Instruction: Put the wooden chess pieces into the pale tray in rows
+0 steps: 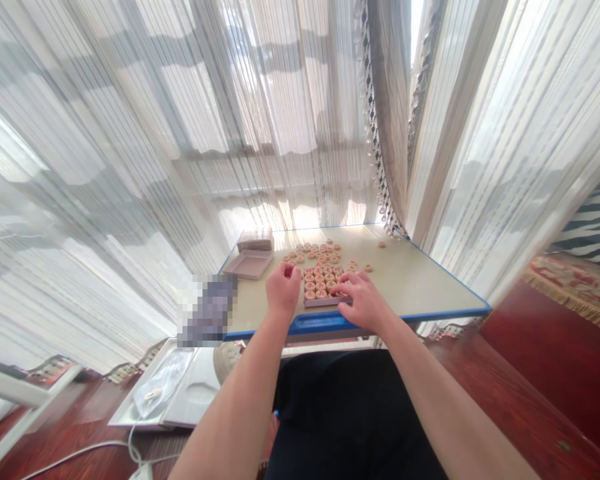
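In front of me on the table, a shallow box (325,303) holds rows of round xiangqi pieces (321,285) with red and dark characters. At the box's left side, my left hand (283,288) is closed with its fingers curled in; what they hold, if anything, is hidden. Over the box's right part lies my right hand (363,300), fingers apart and bent down onto the pieces near the right corner. It covers some of that side. More loose xiangqi pieces (323,253) lie scattered behind the box.
The pale table (415,287) has a blue edge. An open box lid (250,265) and a stacked box (255,239) stand at its left. A single piece (381,245) lies far right. A blurred patch covers the left corner. On the floor are an opened carton (193,380) and cables.
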A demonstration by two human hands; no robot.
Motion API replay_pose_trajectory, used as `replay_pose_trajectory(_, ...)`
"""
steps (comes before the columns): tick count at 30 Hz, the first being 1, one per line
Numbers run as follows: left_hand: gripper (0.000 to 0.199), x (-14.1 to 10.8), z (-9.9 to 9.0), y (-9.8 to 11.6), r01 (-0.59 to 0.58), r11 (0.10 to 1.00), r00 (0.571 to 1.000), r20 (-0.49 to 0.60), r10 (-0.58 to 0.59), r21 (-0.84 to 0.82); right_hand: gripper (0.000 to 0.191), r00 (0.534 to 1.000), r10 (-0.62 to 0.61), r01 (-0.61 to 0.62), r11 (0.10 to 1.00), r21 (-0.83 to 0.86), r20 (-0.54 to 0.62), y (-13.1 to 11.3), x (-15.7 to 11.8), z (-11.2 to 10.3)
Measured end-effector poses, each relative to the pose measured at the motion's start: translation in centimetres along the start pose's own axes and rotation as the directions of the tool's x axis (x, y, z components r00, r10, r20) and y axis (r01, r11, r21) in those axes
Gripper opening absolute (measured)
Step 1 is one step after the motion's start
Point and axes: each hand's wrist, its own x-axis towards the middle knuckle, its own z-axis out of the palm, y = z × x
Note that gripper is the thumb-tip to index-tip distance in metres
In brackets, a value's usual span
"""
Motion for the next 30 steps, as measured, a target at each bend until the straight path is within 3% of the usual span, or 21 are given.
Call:
replay_pose_trajectory(2, 0.017, -0.3, -0.1, 0.3, -0.061, 0.998, 0.998, -0.003, 0.061, 0.030, 0.027, 1.000, 0.009, -0.010, 1.000, -0.016, -0.019, -0.1, -0.1, -0.1)
replay_pose_trajectory(4, 0.017, -0.8, -0.4, 0.8, -0.218, 0.973, 0.976, 0.020, 0.217, 0.069, 0.026, 0.999, 0.017, -0.017, 1.000, -0.026, -0.034, -0.2, -0.1, -0.2)
replay_pose_trajectory(7, 0.016, -2.0, -0.9, 1.8, -0.521, 0.847, 0.850, 0.153, 0.504, 0.106, 0.027, 0.999, 0.020, -0.021, 1.000, -0.021, -0.034, -0.4, -0.1, -0.2)
replay_pose_trajectory(9, 0.016, -2.6, -1.1, 2.3, -0.623, 0.774, 0.773, 0.238, 0.588, 0.112, 0.026, 0.999, 0.022, -0.022, 1.000, -0.016, -0.032, -0.5, -0.1, -0.2)
replay_pose_trajectory(11, 0.015, -2.9, -1.2, 2.7, -0.657, 0.745, 0.738, 0.298, 0.606, 0.111, 0.023, 0.999, 0.029, -0.030, 0.999, -0.021, -0.032, -0.6, 0.0, -0.1)
replay_pose_trajectory(19, 0.021, -2.8, -0.9, 3.1, -0.666, 0.737, 0.704, 0.422, 0.571, 0.114, 0.016, 0.998, 0.054, -0.056, 0.997, -0.061, -0.027, -0.5, 0.1, -0.2)
replay_pose_trajectory(30, 0.024, -2.8, -0.7, 3.1, -0.660, 0.735, 0.721, 0.410, 0.558, 0.159, 0.016, 0.997, 0.075, -0.076, 0.995, -0.058, -0.019, -0.3, 0.1, -0.1)
